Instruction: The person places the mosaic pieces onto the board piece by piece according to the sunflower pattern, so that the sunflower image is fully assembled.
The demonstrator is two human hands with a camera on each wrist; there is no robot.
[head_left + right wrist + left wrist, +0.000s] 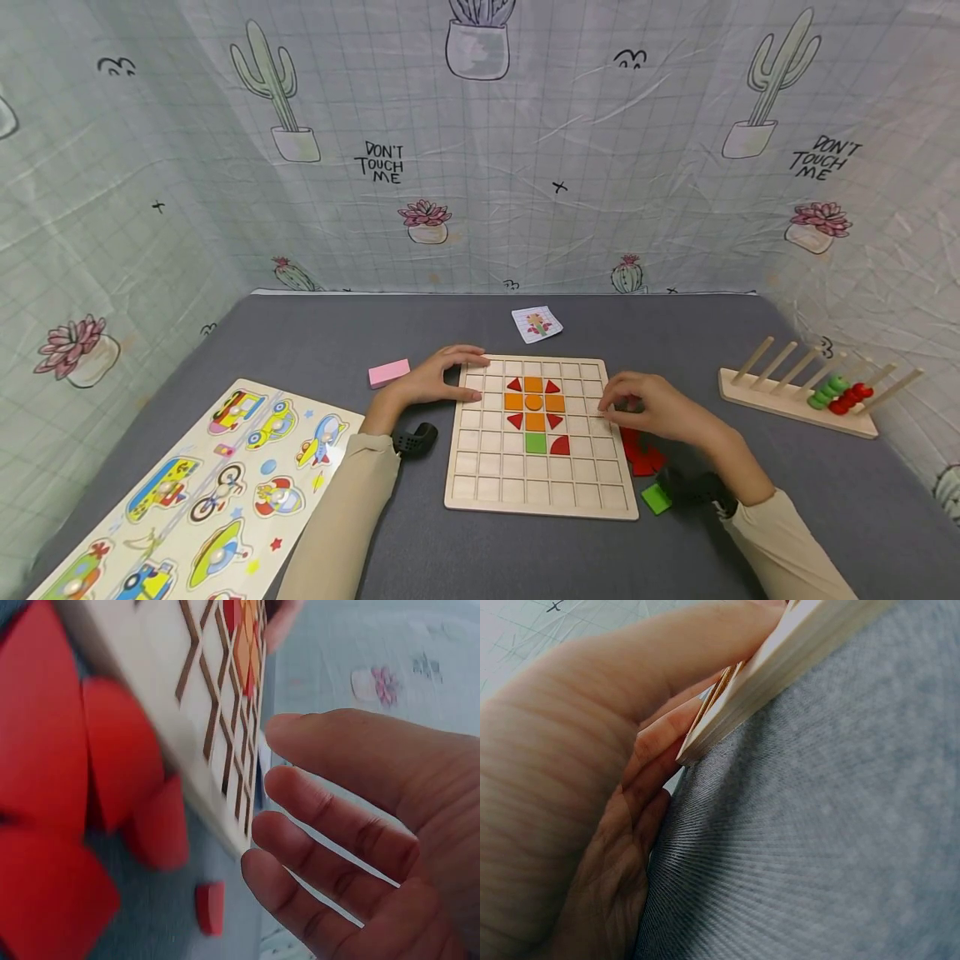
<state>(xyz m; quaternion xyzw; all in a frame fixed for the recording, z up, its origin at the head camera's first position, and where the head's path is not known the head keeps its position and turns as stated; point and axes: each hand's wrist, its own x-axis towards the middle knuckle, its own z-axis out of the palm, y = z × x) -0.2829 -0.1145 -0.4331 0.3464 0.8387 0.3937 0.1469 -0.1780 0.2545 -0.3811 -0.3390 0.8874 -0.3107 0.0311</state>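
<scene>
left hand, loosely spread, touched the left edge of the grid board; right hand, relaxed, hovered empty by its right.

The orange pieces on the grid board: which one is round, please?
The middle one, the orange circle; the four orange squares around it all have straight sides and corners.

Wooden grid board — lying flat; orange, red, green pieces clustered mid-grid.
</scene>
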